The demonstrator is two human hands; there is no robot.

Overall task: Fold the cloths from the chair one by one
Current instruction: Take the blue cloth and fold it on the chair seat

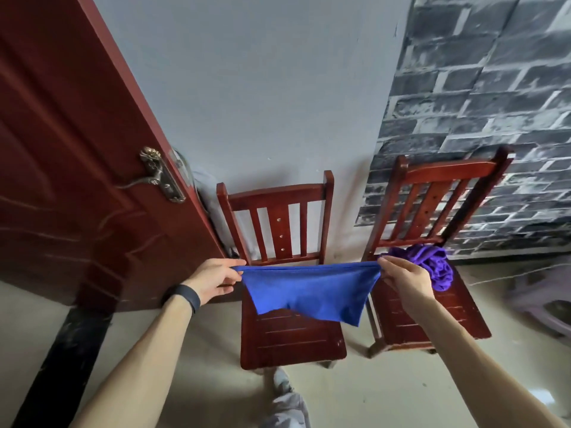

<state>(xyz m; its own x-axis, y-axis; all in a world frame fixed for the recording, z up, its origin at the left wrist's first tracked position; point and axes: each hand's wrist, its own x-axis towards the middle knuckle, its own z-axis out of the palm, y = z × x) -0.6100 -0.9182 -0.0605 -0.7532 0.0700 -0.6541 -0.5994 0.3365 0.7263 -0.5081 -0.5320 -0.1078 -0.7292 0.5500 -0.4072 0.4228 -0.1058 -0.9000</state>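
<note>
A blue cloth (309, 291) hangs stretched in the air above the seat of the left wooden chair (290, 338). My left hand (213, 281) pinches its top left corner. My right hand (404, 279) pinches its top right corner. The cloth's lower edge droops loosely over the seat without lying flat. A crumpled purple cloth (432, 267) lies at the back of the seat of the right wooden chair (432, 316), just behind my right hand.
A dark red door (77, 168) with a brass handle (160, 174) stands open at the left, close to the left chair. Both chairs back against the wall. A pale plastic stool (543, 298) sits at the right edge. My foot (281, 381) is on the floor below.
</note>
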